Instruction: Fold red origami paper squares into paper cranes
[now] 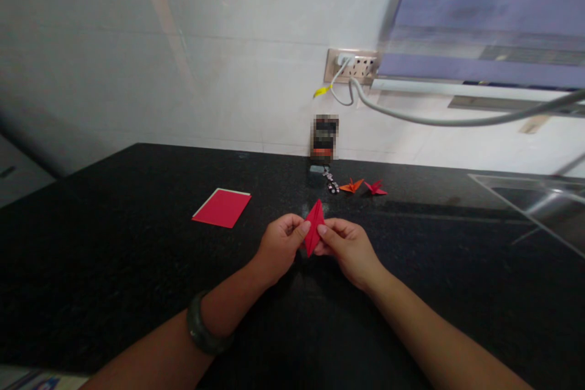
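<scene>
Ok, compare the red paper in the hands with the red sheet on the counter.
The folded paper is a narrow pointed shape; the flat sheet is an unfolded rectangle. The folded paper is pinched between left hand and right hand; the flat sheet lies untouched on the counter. Both are red.

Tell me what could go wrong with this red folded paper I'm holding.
1. The left hand and right hand pinch the folded paper upright rather than flat on the counter, so a crease could go crooked or the thin tip could tear.
2. The sink sits off to the right; paper that slips that way might get wet.
</scene>
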Demonstrator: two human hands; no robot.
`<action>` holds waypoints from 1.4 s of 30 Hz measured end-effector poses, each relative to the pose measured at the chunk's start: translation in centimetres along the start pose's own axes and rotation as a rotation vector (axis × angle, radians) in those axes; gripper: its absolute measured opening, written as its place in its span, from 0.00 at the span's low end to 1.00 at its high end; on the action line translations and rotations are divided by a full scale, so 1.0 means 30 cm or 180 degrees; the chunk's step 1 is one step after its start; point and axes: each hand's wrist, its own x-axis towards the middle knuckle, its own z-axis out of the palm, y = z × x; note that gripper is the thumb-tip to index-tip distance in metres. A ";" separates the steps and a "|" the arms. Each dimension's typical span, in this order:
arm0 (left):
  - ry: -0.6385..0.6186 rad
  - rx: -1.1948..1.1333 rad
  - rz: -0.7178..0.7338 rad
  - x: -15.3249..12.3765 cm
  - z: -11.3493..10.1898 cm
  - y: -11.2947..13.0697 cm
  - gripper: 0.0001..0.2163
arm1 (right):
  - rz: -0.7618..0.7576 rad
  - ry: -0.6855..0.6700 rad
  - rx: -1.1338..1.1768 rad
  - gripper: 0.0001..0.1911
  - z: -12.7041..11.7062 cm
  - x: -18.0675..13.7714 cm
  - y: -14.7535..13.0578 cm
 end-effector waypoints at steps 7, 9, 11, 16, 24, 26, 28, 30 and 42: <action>-0.0121 0.0671 0.0319 -0.001 -0.009 0.004 0.11 | -0.0317 0.0142 -0.0848 0.12 0.007 -0.002 0.000; 0.0004 0.0769 0.0396 -0.006 -0.013 0.013 0.12 | -0.0416 0.0151 -0.1033 0.12 0.007 -0.005 0.002; 0.0048 0.0795 0.0428 -0.011 -0.015 0.024 0.12 | -0.0503 0.0128 -0.1178 0.13 0.006 -0.008 0.003; 0.0008 0.0679 0.0450 -0.022 -0.016 0.043 0.12 | -0.0659 0.0074 -0.1447 0.13 0.009 -0.023 -0.010; 0.0291 0.0307 0.0082 -0.007 -0.003 0.024 0.12 | -0.0622 0.0512 -0.1217 0.12 0.005 -0.010 -0.012; 0.0632 0.0300 0.0096 -0.003 -0.003 0.020 0.12 | -0.0675 0.0716 -0.1194 0.11 -0.003 -0.001 0.000; 0.0686 0.0351 0.0174 -0.002 -0.002 0.016 0.11 | -0.0801 0.0842 -0.1278 0.10 -0.010 0.005 0.014; 0.0379 0.0266 0.0138 -0.002 -0.001 0.011 0.11 | -0.0984 0.0840 -0.1468 0.09 -0.014 0.006 0.024; -0.0301 -0.0553 -0.0251 -0.007 -0.001 0.021 0.13 | -0.1587 0.0360 -0.1981 0.07 -0.011 -0.005 0.018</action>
